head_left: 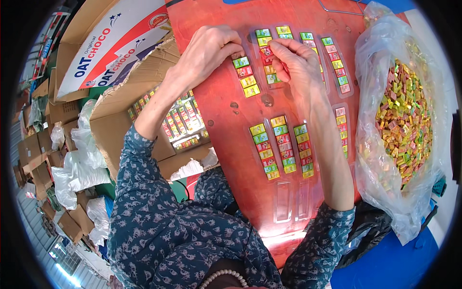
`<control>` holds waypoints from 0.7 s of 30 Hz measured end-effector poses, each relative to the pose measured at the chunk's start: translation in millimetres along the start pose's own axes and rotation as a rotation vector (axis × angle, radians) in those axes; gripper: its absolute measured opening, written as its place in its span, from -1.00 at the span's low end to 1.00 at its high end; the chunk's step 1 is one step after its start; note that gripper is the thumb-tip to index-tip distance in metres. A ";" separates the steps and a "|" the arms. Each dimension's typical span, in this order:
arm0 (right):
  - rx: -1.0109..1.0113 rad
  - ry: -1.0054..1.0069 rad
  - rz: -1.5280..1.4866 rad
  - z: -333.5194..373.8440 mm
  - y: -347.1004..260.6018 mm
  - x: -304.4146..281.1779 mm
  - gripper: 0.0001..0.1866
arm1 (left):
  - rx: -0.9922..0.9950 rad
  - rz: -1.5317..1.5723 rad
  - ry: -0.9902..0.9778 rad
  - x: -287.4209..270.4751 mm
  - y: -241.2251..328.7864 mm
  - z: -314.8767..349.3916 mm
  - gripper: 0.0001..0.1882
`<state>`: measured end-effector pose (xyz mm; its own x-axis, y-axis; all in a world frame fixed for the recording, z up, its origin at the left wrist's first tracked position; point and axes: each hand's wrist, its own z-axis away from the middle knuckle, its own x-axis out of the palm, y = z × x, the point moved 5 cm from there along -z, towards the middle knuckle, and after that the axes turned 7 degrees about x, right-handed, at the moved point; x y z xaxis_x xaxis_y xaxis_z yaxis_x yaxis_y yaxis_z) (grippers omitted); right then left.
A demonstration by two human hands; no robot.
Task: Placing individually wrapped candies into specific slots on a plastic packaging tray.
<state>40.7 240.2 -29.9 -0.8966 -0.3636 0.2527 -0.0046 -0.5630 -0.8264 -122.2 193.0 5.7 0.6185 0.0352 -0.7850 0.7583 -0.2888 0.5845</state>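
Observation:
My left hand [209, 54] is closed, its fingertips at the far end of a clear plastic tray holding a row of small green, red and yellow wrapped pieces [247, 78]. Whatever it pinches is hidden by the fingers. Just to the right, my right hand [299, 62] pinches with thumb and forefinger over a second filled row [263, 42]. The grip covers what it holds. Another filled tray [337, 66] lies right of that hand. Nearer to me are more filled trays, among them one on the left [264, 151] and one beside it [283, 144].
Unfilled clear trays [283, 202] lie near me on the red table [219, 103]. A large clear bag [373, 53] of loose wrapped pieces [404, 120] stands at the right. Left of the table, an open cardboard box [107, 113] contains filled trays [184, 118].

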 end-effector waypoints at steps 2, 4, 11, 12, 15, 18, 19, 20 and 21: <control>0.006 -0.011 -0.009 0.6 -1.1 2.0 -0.79 | 0.044 -0.077 0.023 1.0 -4.3 -1.1 -0.86; 0.013 -0.017 -0.020 0.1 -0.4 3.6 -0.79 | 0.088 -0.154 0.045 3.0 -5.4 0.0 -0.86; 0.066 -0.148 -0.271 -3.5 0.3 -1.2 -0.82 | -0.506 0.705 0.131 3.7 -33.6 4.4 -0.59; 0.074 -0.157 -0.249 -2.0 -2.5 -2.8 -0.80 | -0.561 0.983 0.129 6.8 -37.8 7.0 -0.54; 0.084 -0.299 -0.413 -3.3 -8.6 -2.0 -0.78 | -0.594 1.392 0.035 9.4 -45.4 9.4 -0.41; 0.041 -0.254 -0.396 -1.9 -21.0 7.7 -0.77 | -0.628 1.552 0.013 9.0 -41.3 10.5 -0.47; 0.010 -0.183 -0.373 -0.7 -25.6 9.9 -0.77 | -0.611 1.569 0.028 5.8 -35.4 9.2 -0.47; 0.009 -0.184 -0.374 -4.6 -23.6 11.5 -0.77 | -0.595 1.586 0.043 3.5 -32.3 8.3 -0.47; -0.027 -0.227 -0.287 -11.1 -21.4 14.6 -0.76 | -0.595 1.584 0.044 3.3 -32.9 8.1 -0.47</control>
<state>22.7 255.2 -14.1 -0.7364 -0.3507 0.5785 -0.2558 -0.6473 -0.7180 -146.8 194.8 -17.8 0.7887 0.1130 0.6043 -0.6058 0.3100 0.7327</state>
